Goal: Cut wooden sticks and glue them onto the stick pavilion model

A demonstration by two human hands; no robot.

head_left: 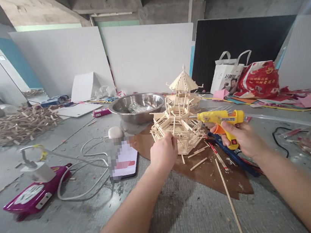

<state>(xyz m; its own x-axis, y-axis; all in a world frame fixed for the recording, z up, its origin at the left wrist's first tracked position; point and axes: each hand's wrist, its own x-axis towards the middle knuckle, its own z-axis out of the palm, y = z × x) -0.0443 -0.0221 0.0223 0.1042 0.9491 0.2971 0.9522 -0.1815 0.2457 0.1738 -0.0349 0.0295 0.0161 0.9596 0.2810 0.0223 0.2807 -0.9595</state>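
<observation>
A tiered pagoda model [178, 128] built of thin wooden sticks stands upright, with a pointed roof on top. My left hand [164, 149] is closed at its front, pinching a thin wooden stick [175, 124] against the lower tier; the fingertips are partly hidden. In my right hand [239, 134] is a yellow hot glue gun [218, 117], its nozzle pointing left at the model's right side. My fingers wrap its handle by the orange trigger. A clear glue stick [276, 117] trails out behind it. Brown board [209, 176] lies under the model, with loose sticks [199, 164] on it.
A steel bowl [139, 109] stands behind the model. Left are a phone [125, 160], a white cable [104, 161], a purple power strip [36, 195] and a stick pile [16, 125]. Blue-handled pliers [235, 157] lie below the glue gun. Bags [258, 80] stand back right.
</observation>
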